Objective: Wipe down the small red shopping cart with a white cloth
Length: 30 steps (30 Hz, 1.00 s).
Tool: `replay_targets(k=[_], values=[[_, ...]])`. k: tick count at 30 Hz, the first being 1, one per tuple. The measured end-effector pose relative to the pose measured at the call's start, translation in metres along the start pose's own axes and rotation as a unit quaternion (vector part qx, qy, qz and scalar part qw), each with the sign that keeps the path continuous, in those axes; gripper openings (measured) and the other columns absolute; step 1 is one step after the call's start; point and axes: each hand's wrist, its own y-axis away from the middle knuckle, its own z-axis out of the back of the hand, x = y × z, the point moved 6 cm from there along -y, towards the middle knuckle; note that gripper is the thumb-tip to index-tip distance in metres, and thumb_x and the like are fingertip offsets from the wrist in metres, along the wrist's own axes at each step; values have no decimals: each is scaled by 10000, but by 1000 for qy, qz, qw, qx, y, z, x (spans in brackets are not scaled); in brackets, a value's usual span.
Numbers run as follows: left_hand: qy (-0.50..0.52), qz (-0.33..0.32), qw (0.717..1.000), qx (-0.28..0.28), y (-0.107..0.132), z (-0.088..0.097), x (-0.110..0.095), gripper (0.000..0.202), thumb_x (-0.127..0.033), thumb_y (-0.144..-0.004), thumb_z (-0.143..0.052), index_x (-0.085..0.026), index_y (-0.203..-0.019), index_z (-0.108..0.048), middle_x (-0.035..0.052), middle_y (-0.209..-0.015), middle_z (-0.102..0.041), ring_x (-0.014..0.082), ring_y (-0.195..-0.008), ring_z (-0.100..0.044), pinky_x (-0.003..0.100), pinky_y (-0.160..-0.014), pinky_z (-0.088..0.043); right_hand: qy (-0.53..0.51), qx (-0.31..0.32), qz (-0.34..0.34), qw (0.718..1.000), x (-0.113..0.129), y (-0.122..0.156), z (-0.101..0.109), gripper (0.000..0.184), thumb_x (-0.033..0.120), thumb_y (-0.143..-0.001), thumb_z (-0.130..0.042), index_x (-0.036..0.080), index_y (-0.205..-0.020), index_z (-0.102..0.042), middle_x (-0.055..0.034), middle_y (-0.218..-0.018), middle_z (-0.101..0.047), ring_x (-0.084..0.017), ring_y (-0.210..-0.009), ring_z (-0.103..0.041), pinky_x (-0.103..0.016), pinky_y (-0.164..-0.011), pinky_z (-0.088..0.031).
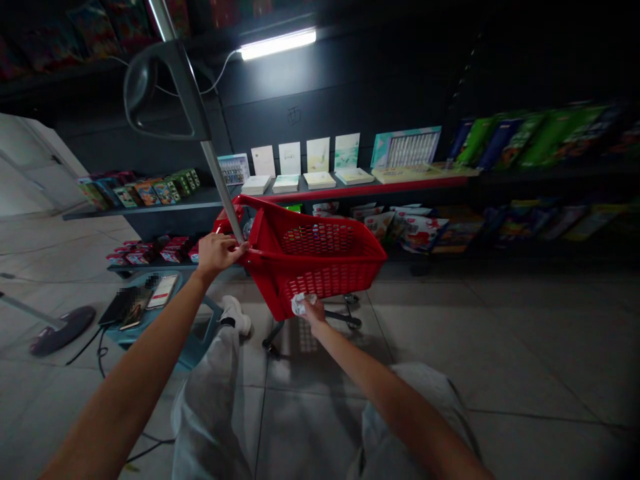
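A small red shopping cart (330, 283) with lattice sides stands on the tiled floor in front of me. My left hand (218, 253) is closed on its rear rim, beside the foot of a metal pole (220, 175) that rises from the cart's back end. A dark grey loop handle (193, 93) sits high on that pole. Down at the cart's near side, my right hand (315, 312) grips a crumpled white tissue (301, 303) and presses it against the red plastic. Part of the tissue is hidden in my fingers.
Behind the cart runs a shelf (300, 193) with books, boxes and snack bags, under a lit tube lamp (278, 44). To the left, a blue-grey stool (187, 347) carries phones (163, 291). Beyond it is a round stand base (63, 330). Black cables (150, 448) trail over the floor.
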Motion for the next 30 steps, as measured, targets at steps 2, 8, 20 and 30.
replay_targets(k=[2, 8, 20, 30], values=[[4, 2, 1000, -6, 1, -1, 4, 616, -646, -988, -437, -215, -688, -759, 102, -763, -749, 219, -797, -691, 341, -742, -408, 31, -47, 15, 998, 17, -8, 13, 248, 353, -666, -701, 231, -853, -594, 14, -773, -701, -198, -765, -696, -290, -686, -574], [14, 37, 997, -73, 11, -5, 12, 508, -597, -952, -529, -236, -631, -686, 103, -768, -692, 274, -911, -637, 425, -890, -428, 192, -55, 321, 926, 131, 18, 17, 343, 328, -792, -612, 201, -1109, -650, -95, -1129, -687, -250, -1084, -657, -408, -1048, -522], [49, 134, 972, -188, 42, -14, 17, 349, -522, -993, -517, -214, -936, -669, 161, -1184, -634, 358, -1275, -521, 607, -1234, -259, 512, 68, 467, 718, 208, 37, 26, 407, 103, -886, -555, 189, -1265, -675, -132, -1311, -660, -287, -1238, -580, -430, -1090, -471], [15, 169, 977, -128, 37, -14, 16, 465, -531, -1051, -401, -152, -1112, -663, 218, -1336, -573, 368, -1424, -418, 513, -1144, -428, 577, 57, 423, 696, 209, 35, 17, 388, 159, -952, -557, 226, -1321, -656, -101, -1387, -662, -271, -1259, -579, -392, -1049, -442]])
